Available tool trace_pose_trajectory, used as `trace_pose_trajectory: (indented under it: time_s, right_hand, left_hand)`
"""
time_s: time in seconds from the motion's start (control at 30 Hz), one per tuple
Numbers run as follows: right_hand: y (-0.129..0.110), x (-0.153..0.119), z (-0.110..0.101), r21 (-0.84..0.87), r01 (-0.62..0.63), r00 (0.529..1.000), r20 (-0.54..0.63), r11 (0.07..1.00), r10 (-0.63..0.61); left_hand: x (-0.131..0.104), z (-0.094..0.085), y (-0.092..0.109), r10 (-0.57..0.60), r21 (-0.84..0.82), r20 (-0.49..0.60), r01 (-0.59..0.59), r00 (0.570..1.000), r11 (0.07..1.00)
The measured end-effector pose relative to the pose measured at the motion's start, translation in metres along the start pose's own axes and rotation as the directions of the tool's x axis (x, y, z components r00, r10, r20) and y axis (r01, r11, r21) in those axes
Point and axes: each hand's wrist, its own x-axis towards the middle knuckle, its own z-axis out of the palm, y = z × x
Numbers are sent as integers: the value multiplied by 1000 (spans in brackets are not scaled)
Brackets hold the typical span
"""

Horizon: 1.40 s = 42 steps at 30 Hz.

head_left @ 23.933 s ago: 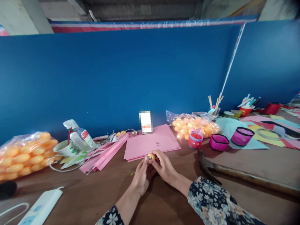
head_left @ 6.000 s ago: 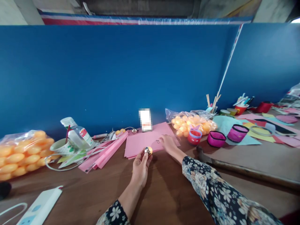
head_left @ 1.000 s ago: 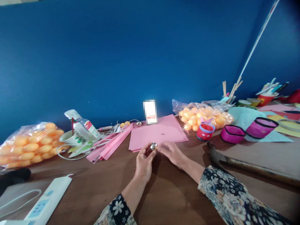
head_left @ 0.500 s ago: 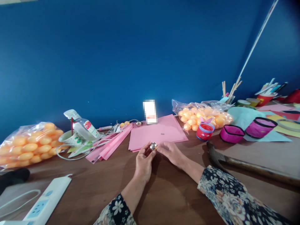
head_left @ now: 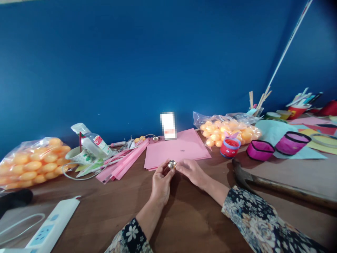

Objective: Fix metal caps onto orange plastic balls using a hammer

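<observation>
A small, shiny metal ball (head_left: pixel 172 164) is held up in front of me, just short of the pink paper (head_left: pixel 173 151). Thumb and fingers of my left hand (head_left: pixel 162 182) close around it from the left and below. My right hand (head_left: pixel 193 173) has its fingertips pinched together at the ball's right edge; the exact contact there is too small to make out. A second shiny ball (head_left: pixel 155 139) lies by the back left corner of the paper.
Pink strips (head_left: pixel 123 163), a tilted bottle (head_left: pixel 96 144), a bag of orange balls (head_left: pixel 34 161) and a power strip (head_left: pixel 50 226) lie left. To the right are another bag of orange balls (head_left: pixel 223 131), a red cup (head_left: pixel 230 147), purple fabric rings (head_left: pixel 260 150) and a hammer (head_left: pixel 284 184).
</observation>
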Motion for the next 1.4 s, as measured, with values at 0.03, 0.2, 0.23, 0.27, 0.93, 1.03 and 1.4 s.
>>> trace_pose_trajectory:
  time_s: [0.03,0.2,0.23,0.27,0.93,1.03,1.4]
  right_hand:
    - [0,0,0,-2,3,1000,1,1000,-3]
    - [-1,0,0,2,6,1000,0,1000,-6]
    - [-1,1,0,3,5,1000,0,1000,-5]
    - [-1,1,0,4,2,1000,-1,1000,-2]
    - [-1,0,0,-8,5,1000,3,1000,-5]
    - [-2,0,1,-10,2,1000,-2,1000,-2]
    - [-1,0,1,-17,19,1000,-1,1000,-19]
  left_hand:
    - [0,0,0,1,0,1,-1,1000,1000]
    - [-1,1,1,6,14,5,-6,1000,1000]
    - [0,1,1,5,16,5,-5,1000,1000]
    - [0,1,1,5,17,4,-5,1000,1000]
    - [0,1,0,3,-12,4,-3,1000,1000]
    - [0,0,-1,3,-18,8,-3,1000,1000]
    - [1,-1,-2,16,-3,10,-16,1000,1000]
